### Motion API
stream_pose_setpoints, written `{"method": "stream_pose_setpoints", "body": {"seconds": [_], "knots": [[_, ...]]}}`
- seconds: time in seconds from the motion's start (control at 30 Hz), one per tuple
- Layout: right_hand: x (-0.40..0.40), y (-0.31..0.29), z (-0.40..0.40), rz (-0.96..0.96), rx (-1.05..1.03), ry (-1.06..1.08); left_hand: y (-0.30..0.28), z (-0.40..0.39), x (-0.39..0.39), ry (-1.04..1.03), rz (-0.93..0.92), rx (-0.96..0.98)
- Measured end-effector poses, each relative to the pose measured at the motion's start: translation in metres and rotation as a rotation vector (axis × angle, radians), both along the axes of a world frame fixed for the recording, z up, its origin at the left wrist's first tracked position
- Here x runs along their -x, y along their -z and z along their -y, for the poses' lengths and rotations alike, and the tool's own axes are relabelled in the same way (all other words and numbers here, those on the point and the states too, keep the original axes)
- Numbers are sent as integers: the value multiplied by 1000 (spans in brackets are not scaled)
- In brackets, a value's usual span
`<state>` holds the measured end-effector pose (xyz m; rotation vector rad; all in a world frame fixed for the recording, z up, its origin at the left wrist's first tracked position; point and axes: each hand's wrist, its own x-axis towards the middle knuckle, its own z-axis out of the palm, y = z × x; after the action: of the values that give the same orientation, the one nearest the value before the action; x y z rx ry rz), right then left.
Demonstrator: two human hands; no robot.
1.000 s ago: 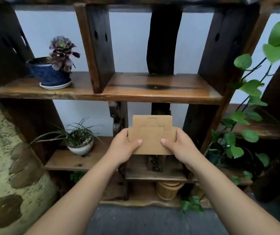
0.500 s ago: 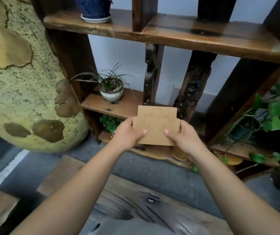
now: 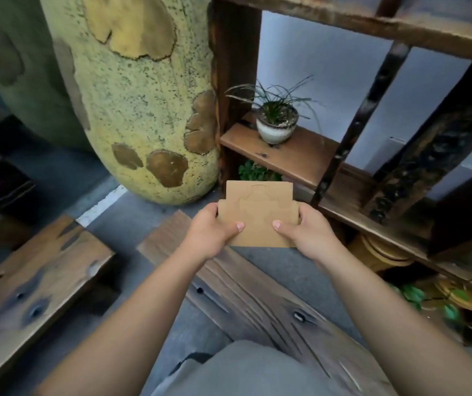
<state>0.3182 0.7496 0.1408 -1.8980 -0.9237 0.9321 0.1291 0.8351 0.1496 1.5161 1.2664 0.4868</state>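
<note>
A flat folded brown cardboard piece (image 3: 257, 212), with stepped upper corners and a curved cut near its top, is held out in front of me. My left hand (image 3: 209, 231) grips its left edge, thumb across the front face. My right hand (image 3: 307, 234) grips the right edge the same way. The fingers of both hands are hidden behind the card. It is held upright in the air above the floor, touching nothing else.
A big yellow speckled pot (image 3: 146, 104) stands at the left. A dark wooden shelf (image 3: 292, 150) to the right carries a small white potted grass plant (image 3: 276, 124). Wooden planks (image 3: 252, 292) and a wooden bench (image 3: 29, 284) lie on the grey floor below.
The view has swung down and to the left, from the upper shelves to the floor and the big pot. Both hands keep the same hold on the cardboard piece.
</note>
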Motion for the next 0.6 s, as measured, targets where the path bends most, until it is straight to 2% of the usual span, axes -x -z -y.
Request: {"method": "stream_pose_setpoints", "body": {"seconds": [0.13,0.37,0.6], "knots": [[69,3,-33,32,6,-150,7,-6,78,-132,11,24],[184,13,-81,-21,29,-420,17,-2,202,-387,-39,39],[277,23,-116,-26,40,-697,24,20,289,-661,-7,94]]}}
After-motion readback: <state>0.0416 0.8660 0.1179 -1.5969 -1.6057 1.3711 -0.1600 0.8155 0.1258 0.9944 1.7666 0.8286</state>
